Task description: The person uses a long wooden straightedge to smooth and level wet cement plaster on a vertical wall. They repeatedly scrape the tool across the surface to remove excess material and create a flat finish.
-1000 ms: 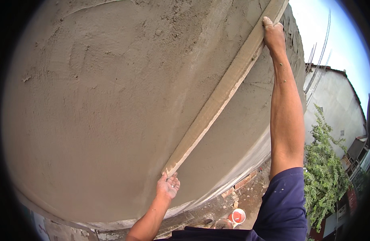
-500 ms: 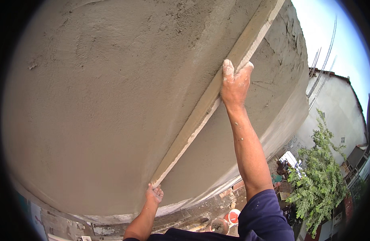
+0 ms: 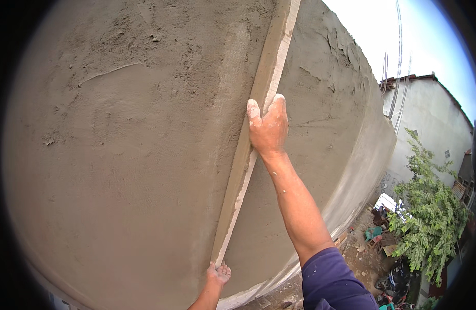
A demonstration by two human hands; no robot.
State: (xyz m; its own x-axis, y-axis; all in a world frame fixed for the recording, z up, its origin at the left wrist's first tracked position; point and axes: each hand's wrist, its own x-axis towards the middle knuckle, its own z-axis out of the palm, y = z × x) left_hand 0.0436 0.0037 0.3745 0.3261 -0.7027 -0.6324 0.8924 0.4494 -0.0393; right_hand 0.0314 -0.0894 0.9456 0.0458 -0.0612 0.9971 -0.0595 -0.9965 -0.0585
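The right hand (image 3: 269,126) gripped the straightedge (image 3: 258,129) midway, pressed flat against the wet wall (image 3: 119,155). The left hand (image 3: 219,273) clasped its lower end, fingers curled round.

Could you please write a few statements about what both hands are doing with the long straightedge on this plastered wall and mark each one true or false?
1. The right hand grips the long straightedge partway along its length. True.
2. The left hand hangs free, away from the straightedge. False: it holds the lower end.
3. The straightedge lies against the grey plastered wall. True.
4. The right forearm is covered by a long sleeve. False: it is bare, with a dark blue sleeve only on the upper arm.
5. A green leafy tree stands to the right, below. True.
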